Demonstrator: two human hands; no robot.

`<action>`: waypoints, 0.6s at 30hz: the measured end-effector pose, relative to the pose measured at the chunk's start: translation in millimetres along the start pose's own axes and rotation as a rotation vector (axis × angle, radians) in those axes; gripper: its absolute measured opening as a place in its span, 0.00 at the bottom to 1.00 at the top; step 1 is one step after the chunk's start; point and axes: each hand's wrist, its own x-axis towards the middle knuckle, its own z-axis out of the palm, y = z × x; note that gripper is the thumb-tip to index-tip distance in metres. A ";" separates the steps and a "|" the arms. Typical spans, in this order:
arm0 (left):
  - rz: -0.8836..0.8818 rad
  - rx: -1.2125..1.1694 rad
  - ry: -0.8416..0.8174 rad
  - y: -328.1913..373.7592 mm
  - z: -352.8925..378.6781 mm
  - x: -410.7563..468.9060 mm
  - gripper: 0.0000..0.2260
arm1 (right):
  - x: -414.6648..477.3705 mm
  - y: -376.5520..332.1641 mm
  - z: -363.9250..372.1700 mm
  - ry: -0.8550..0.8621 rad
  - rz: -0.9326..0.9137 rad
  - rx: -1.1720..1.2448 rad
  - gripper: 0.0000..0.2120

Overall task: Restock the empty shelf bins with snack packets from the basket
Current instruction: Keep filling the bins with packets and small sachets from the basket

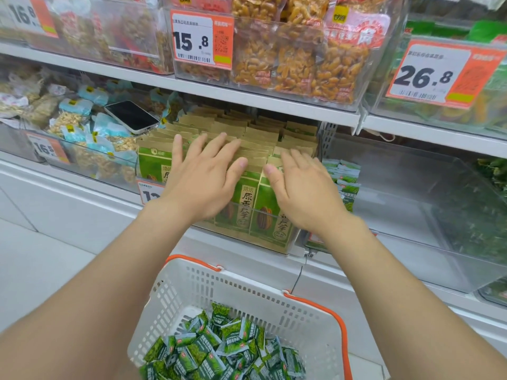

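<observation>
Basket point(247, 290) of snack packets point(219, 349), partly off-frame

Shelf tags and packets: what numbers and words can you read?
"15.8" on the middle orange-and-white paper price tag.
"26.8" on the right orange-and-white price tag.
"16.8" on the top left price tag.
"16.5" on the lower left price tag.
"原香瓜子" on the green-and-brown paper packets.
Small print and green basket packets: too blurred.

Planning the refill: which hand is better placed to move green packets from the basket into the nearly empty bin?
Likely the right hand: it is open, holds nothing, and lies beside the nearly empty bin; the left hand lies farther off.
</observation>
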 end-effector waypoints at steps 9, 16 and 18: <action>-0.033 0.001 -0.053 -4.4 5.5 16.4 0.26 | -4.6 -16.7 2.9 0.163 -0.009 -0.131 0.27; -0.018 -0.049 -0.036 -6.5 4.7 10.0 0.24 | -4.0 -9.7 5.7 0.086 -0.027 -0.015 0.25; -0.026 -0.079 0.053 -3.8 5.2 -1.6 0.23 | -11.5 -12.6 2.6 0.176 -0.043 -0.035 0.21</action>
